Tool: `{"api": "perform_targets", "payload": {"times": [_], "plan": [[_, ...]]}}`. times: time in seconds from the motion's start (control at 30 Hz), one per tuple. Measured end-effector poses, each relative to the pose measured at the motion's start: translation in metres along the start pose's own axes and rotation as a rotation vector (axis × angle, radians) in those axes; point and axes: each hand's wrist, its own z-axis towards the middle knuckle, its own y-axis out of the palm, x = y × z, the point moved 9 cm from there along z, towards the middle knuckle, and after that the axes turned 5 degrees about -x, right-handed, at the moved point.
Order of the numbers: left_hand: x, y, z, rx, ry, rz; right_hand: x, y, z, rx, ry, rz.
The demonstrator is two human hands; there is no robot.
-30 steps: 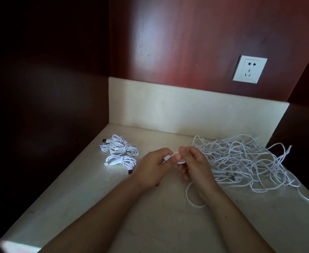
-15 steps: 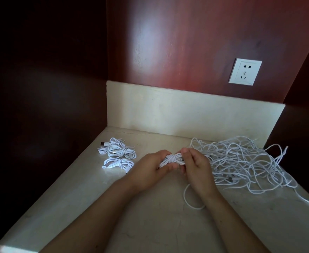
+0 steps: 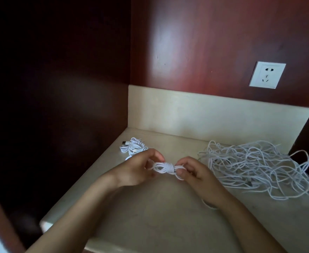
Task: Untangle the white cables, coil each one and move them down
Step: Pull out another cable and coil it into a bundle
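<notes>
Coiled cable pinched between left hand and right hand.

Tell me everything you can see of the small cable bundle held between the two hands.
The cable bundle is thin white cord, smooth like plastic, folded into short loops and bound by several tight turns round its middle. It lies roughly level, over the pale countertop. The left hand pinches its left loops, the right hand its right loops. No plug shows on it.
</notes>
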Motion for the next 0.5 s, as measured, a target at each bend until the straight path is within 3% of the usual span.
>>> {"api": "perform_targets", "payload": {"times": [0.2, 0.37, 0.5], "plan": [[-0.019, -0.028, -0.034, 0.137, 0.100, 0.294, -0.032, 0.042, 0.007, -0.069, -0.162, -0.653], [-0.031, -0.047, -0.050, 0.164, 0.038, 0.453, -0.041, 0.067, 0.015, -0.012, -0.363, -0.873], [-0.031, -0.056, -0.052, 0.252, 0.033, 0.629, -0.044, 0.083, 0.029, 0.012, -0.419, -1.072]]}}
